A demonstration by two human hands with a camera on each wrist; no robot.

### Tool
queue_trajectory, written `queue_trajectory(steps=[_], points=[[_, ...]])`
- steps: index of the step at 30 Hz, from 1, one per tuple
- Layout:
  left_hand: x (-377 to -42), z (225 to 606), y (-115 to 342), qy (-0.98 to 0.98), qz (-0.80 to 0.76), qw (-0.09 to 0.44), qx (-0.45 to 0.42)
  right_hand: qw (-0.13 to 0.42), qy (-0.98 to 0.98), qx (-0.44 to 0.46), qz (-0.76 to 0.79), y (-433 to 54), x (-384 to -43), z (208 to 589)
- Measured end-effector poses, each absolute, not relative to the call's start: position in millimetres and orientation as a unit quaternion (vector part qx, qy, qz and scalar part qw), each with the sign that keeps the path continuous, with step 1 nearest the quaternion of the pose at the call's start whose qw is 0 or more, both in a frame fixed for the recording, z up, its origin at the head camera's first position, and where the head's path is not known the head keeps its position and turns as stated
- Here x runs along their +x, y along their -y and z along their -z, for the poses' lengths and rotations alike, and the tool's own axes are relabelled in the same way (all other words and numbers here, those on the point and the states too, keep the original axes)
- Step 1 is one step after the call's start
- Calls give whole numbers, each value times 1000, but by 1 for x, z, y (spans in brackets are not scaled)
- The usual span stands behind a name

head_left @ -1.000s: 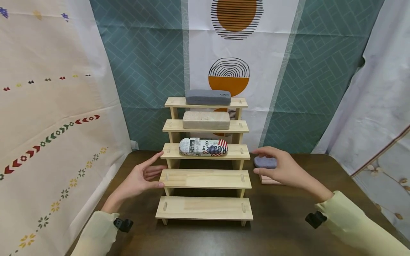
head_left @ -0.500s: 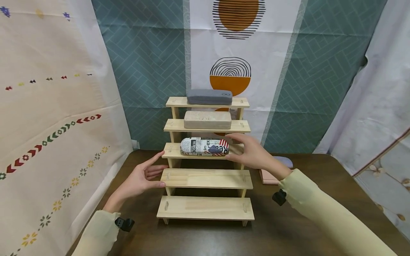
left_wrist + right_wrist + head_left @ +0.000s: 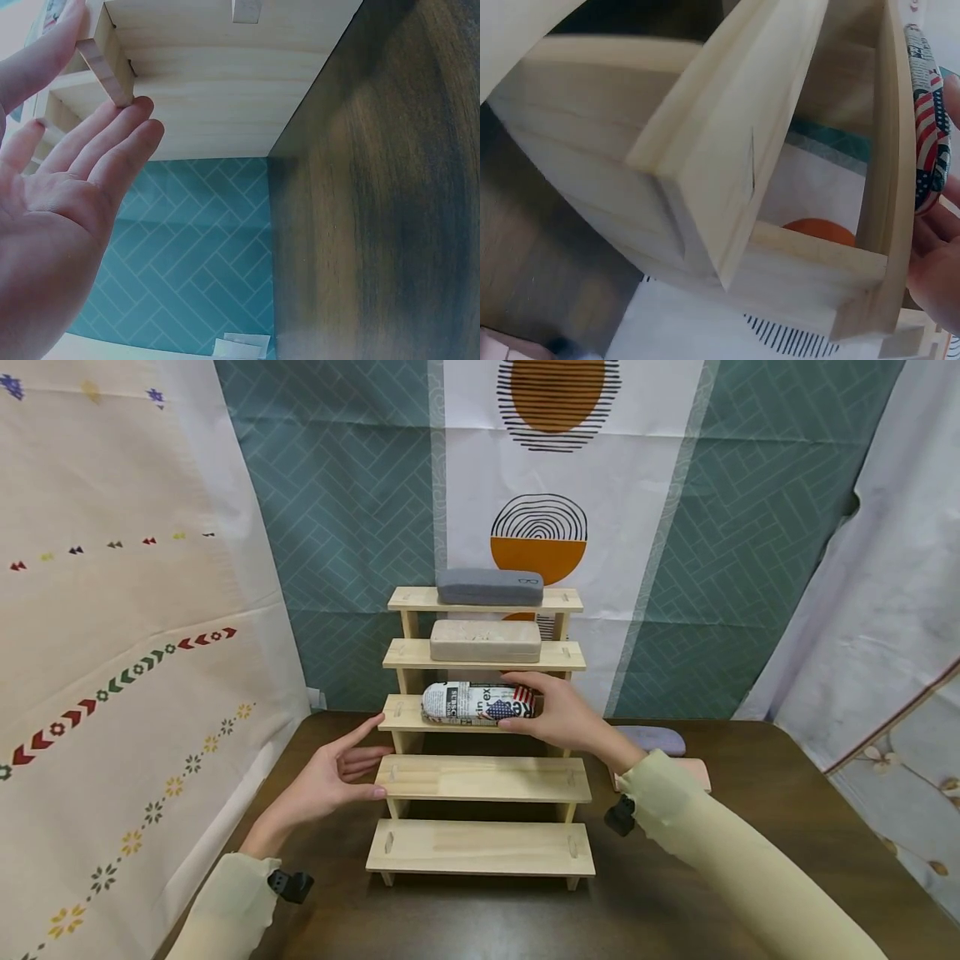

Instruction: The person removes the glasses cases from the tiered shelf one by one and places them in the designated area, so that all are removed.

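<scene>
A stepped wooden display stand stands on the table. On its middle step lies a glasses case with newspaper and flag print. My right hand holds the case's right end, thumb in front and fingers behind. In the right wrist view the printed case lies along the step's edge, with part of my right hand round it. My left hand touches the stand's left side, index finger at the middle step and thumb at the step below. In the left wrist view my left hand's fingers are fairly straight against the wood.
A grey-blue glasses case sits on the top step, a cream one on the step below it. Right of the stand, behind my right forearm, lie a lavender case and a pink case. Cloth hangings enclose the table.
My right hand has moved left from beside the stand onto the right end of the printed case. The left hand stays at the stand's side.
</scene>
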State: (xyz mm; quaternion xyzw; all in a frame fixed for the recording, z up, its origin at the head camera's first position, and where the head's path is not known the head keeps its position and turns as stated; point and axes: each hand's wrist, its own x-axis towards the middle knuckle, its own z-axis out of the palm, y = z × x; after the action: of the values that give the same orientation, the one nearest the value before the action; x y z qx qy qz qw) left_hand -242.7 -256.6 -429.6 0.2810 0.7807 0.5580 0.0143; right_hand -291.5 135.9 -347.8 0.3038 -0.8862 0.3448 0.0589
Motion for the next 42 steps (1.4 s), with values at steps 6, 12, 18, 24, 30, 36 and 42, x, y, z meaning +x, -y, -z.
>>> queue_trajectory(steps=[6,12,18,24,30,36,42], points=[[-244,430,256,-779,-558,14,287,42,877,291,-381,-133,-293,349],[-244,429,256,-779,-558,13,286,37,869,289,-400,-134,-295,350],[-244,430,256,-776,-562,15,286,20,851,298,-433,-140,-298,351],[-245,430,257,-777,-561,14,287,2,839,297,-455,-142,-301,352],[-245,431,257,-780,-557,16,286,-11,832,297,-469,-140,-301,352],[-245,430,256,-779,-558,15,285,-14,827,287,-484,-142,-300,351],[-244,430,257,-780,-557,15,285,-13,836,282,-471,-142,-299,349]])
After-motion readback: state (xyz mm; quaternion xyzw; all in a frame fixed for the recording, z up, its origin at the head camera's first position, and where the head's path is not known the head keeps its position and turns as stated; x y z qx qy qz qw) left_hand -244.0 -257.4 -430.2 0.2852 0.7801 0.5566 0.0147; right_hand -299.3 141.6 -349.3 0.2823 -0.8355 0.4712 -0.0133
